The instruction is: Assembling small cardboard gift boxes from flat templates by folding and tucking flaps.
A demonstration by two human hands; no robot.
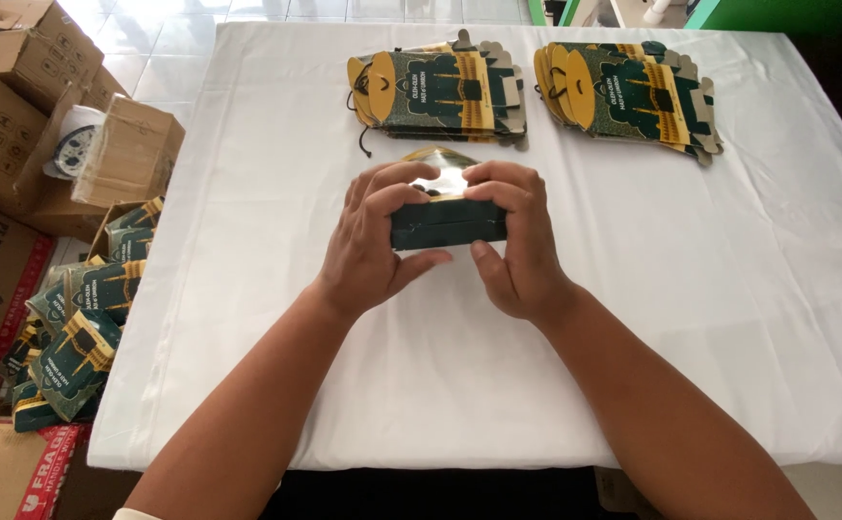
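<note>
Both hands closed on dark green carton (pixel 448 223), left hand (pixel 375 241) grip one end, right hand (pixel 517 241) grip the other, above white tablecloth (pixel 681 318)

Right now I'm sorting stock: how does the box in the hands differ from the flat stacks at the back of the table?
The box in hand is folded into a three-dimensional shape; the two flat stacks lie unfolded. It is single and gripped by the left hand and right hand; the stacks are piled and untouched. All share the dark green and gold design.
</note>
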